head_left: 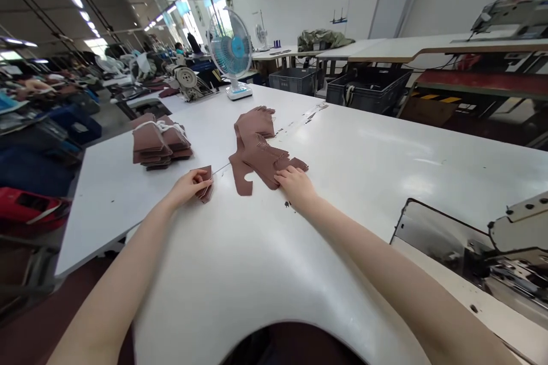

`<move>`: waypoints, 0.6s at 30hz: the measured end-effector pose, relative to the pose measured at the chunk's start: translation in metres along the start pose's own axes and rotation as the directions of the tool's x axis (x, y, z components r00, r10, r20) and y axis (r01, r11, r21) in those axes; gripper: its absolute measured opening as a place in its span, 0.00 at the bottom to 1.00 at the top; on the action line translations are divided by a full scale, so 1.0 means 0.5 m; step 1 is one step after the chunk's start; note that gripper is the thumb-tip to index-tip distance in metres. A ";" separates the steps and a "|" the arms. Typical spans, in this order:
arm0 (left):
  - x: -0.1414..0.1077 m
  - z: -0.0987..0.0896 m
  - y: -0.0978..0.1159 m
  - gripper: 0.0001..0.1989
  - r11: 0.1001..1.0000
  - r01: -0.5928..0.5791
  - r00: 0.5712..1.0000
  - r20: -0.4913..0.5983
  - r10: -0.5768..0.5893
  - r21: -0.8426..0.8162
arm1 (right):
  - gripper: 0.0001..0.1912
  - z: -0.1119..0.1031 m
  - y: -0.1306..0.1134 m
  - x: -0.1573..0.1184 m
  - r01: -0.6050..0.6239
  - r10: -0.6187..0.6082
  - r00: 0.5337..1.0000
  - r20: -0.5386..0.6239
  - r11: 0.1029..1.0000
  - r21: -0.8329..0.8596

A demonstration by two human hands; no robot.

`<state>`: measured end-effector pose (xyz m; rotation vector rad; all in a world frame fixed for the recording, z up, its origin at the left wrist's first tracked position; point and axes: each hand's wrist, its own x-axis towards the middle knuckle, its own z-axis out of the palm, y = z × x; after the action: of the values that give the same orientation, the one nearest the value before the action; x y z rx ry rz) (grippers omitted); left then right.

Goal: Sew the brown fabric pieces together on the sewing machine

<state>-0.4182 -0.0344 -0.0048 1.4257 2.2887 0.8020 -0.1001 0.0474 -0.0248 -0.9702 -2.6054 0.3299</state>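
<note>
Three lots of cut brown fabric [257,151] share a white bench [363,171].

Far left, a stack of pieces [148,142] sits bound with white cord [156,125]. Nearer, the left hand [187,188] pinches a small bundle of pieces [204,193] firmly by its edge between thumb and fingers. To its right, the right hand [295,183] lies open and flat, pinning a fanned, overlapping spread of pieces [252,137] evenly against the bench.
</note>
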 end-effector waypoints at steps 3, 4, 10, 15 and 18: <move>-0.001 -0.006 -0.002 0.28 0.989 0.013 0.998 0.064 -0.003 -0.150 | 0.15 -0.019 0.024 0.012 -0.005 0.005 0.999 -0.038 1.000 0.016; -0.001 -0.007 0.000 0.28 0.985 0.027 0.997 0.075 -0.015 -0.169 | 0.14 -0.033 0.033 0.005 -0.016 0.017 0.998 -0.064 1.000 0.024; -0.015 -0.026 0.035 0.18 0.999 -0.041 0.999 0.008 0.041 -0.016 | 0.19 -0.126 0.104 -0.174 -0.158 0.148 0.947 -0.285 0.987 -0.011; -0.027 -0.052 0.060 0.27 0.995 -0.042 0.963 -0.262 0.064 0.086 | 0.16 -0.152 0.107 -0.467 -0.015 -0.060 0.972 -0.226 0.948 -0.318; -0.038 -0.031 0.109 0.26 0.970 -0.154 0.790 -0.566 0.236 0.188 | 0.16 -0.176 0.059 -0.582 -0.080 0.001 0.972 -0.235 0.942 -0.326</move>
<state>-0.3794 -0.0370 0.0405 1.6740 2.7063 1.3371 0.1580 -0.1160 -0.0216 -1.0971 -2.4704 -0.2153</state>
